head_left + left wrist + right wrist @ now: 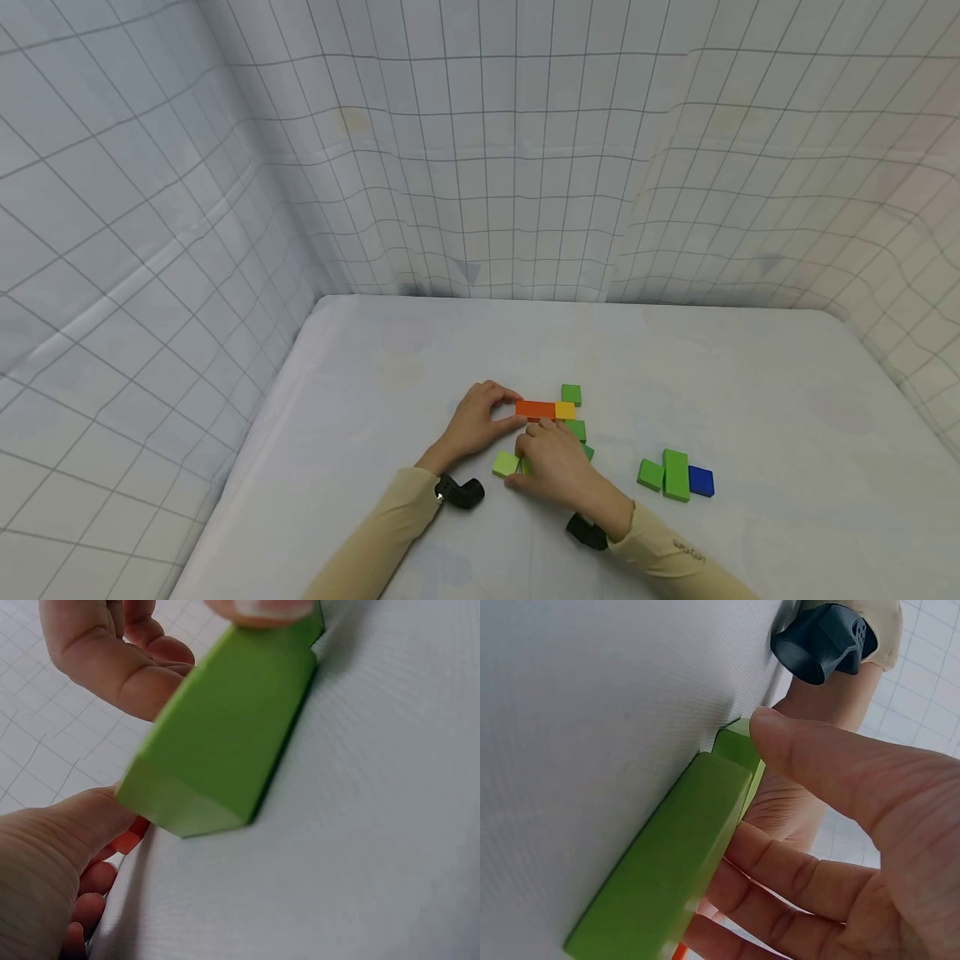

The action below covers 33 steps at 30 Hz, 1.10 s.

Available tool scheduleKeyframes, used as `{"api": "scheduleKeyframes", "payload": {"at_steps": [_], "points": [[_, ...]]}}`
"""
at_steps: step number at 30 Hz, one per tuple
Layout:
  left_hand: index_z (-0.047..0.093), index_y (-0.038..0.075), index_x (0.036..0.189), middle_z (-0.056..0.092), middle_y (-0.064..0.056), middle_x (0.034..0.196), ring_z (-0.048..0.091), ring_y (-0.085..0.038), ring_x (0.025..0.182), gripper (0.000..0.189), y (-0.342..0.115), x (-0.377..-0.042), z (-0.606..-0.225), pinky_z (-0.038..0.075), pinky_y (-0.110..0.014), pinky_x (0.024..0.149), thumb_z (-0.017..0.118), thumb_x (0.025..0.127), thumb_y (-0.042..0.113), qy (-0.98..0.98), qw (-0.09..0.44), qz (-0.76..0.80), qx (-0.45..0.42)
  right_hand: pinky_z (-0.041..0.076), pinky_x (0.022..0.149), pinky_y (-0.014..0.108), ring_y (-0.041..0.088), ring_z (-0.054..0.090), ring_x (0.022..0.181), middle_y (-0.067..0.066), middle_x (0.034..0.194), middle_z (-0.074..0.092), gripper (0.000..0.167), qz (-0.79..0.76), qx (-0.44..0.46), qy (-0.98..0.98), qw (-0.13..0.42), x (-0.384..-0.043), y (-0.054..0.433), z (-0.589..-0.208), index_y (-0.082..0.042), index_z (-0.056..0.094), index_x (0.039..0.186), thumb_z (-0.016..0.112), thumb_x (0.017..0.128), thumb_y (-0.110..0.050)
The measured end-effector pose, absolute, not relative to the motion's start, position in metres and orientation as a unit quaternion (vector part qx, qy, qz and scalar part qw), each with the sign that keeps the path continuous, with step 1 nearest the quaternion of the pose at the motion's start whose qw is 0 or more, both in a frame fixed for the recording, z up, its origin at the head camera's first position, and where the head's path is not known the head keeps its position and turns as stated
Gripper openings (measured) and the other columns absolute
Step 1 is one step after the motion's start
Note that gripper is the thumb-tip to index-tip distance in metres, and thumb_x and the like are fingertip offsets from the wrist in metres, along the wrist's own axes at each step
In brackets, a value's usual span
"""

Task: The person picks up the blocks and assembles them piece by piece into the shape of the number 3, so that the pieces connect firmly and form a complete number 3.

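Pinched at its left end between thumb and fingers of left hand (476, 419): orange-red bar (536, 409), on white-covered table (375, 367). Butted against its right end: yellow-orange block (565, 410). Nearer, within thumb and curled fingers of right hand (553, 465): 2 lime-green blocks (505, 463), side by side; can't tell grip on 1 or both. Beyond yellow-orange block: far green block (571, 393). On its near side: near green block (576, 430), plus 1 mostly hidden green block (588, 452) by right hand. Well apart, to the right: green square (650, 474), green bar (676, 475), blue block (701, 481), in a row. Behind table: grid-patterned curtain (547, 150).
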<state>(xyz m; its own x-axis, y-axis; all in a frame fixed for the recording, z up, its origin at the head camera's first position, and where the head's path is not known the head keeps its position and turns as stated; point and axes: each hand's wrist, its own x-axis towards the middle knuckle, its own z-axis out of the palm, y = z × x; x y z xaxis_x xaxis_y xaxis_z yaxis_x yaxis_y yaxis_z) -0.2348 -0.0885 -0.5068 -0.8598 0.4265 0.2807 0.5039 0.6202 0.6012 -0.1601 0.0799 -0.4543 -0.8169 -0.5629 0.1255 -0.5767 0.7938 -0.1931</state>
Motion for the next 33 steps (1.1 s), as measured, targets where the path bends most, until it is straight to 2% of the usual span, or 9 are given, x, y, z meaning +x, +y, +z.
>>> {"api": "scheduleKeyframes", "payload": {"at_steps": [15, 33], "points": [[0.068, 0.015, 0.110, 0.055, 0.005, 0.098, 0.046, -0.012, 0.088, 0.034, -0.0892, -0.2349, -0.5073, 0.038, -0.030, 0.077, 0.072, 0.085, 0.038, -0.900, 0.056, -0.346, -0.259, 0.043, 0.082, 0.043, 0.019, 0.053, 0.087, -0.002, 0.088, 0.061, 0.035, 0.125, 0.315, -0.941, 0.028, -0.1610, 0.0826, -0.4545, -0.015, 0.071, 0.085, 0.080, 0.071, -0.045], [0.068, 0.014, 0.109, 0.056, 0.004, 0.098, 0.047, -0.013, 0.089, 0.034, -0.0888, -0.2347, -0.5064, 0.039, -0.031, 0.078, 0.072, 0.085, 0.038, -0.898, 0.057, -0.349, -0.261, 0.042, 0.081, 0.042, 0.018, 0.052, 0.085, -0.002, 0.085, 0.059, 0.033, 0.130, 0.313, -0.941, 0.020, -0.1618, 0.0830, -0.4542, -0.013, 0.070, 0.082, 0.080, 0.073, -0.043]]}}
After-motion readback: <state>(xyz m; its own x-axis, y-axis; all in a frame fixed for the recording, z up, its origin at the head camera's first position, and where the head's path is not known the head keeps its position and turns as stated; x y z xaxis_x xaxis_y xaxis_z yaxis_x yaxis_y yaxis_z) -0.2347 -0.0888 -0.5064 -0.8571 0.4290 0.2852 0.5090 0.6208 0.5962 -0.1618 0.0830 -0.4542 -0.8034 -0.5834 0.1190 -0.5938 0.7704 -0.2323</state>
